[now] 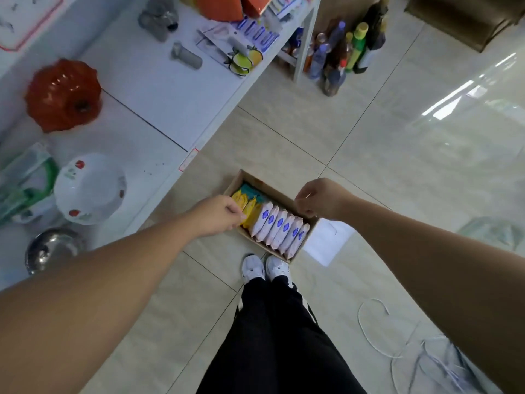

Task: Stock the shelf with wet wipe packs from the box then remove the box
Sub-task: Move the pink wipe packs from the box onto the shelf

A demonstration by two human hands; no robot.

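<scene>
An open cardboard box [308, 236] sits low in front of me, just beyond my shoes. Inside stands a row of several white wet wipe packs [279, 228] with blue lids, then yellow packs [250, 209] and a teal pack [251, 190] at the far end. My left hand [218, 214] grips the box's left rim beside the yellow packs, fingers curled. My right hand [315, 199] grips the opposite rim, fingers curled over it. Whether the box rests on the floor or hangs from my hands I cannot tell. The white shelf [159, 89] runs along the left.
On the shelf lie an orange pumpkin-shaped dish [64, 95], a flowered white bowl [89, 189], a metal bowl [51, 248] and packaged goods. Bottles [341, 52] stand on the floor at the shelf's end. A white sheet [326, 243] lies right of the box. A white cord [375, 331] trails lower right.
</scene>
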